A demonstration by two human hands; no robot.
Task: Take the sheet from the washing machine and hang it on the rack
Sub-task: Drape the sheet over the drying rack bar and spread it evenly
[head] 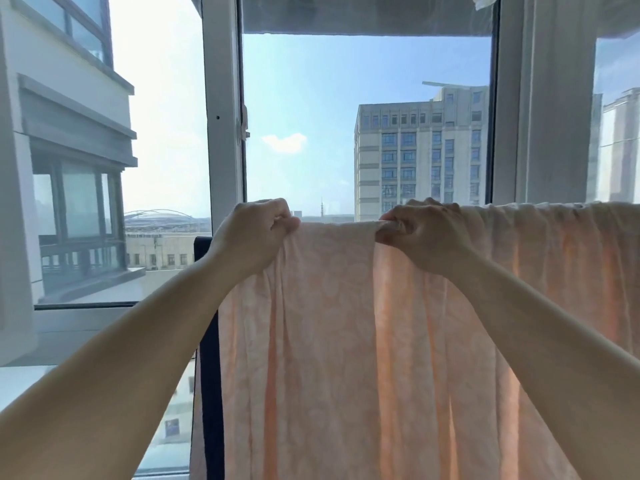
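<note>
A pale peach patterned sheet [332, 341] hangs in long folds in front of the window, its top edge draped over a horizontal rail that the cloth hides. My left hand [256, 233] grips the sheet's top edge at its left end with curled fingers. My right hand [422, 233] pinches the same top edge a little to the right, and the cloth is stretched flat between the two hands. Right of my right hand the sheet is bunched along the rail [540, 209] out to the frame's edge.
A dark blue cloth [207, 341] hangs just left of the sheet, partly behind it. Behind stands a white window frame [225, 116] with glass panes; the sill [69, 327] runs at the lower left. Buildings show outside.
</note>
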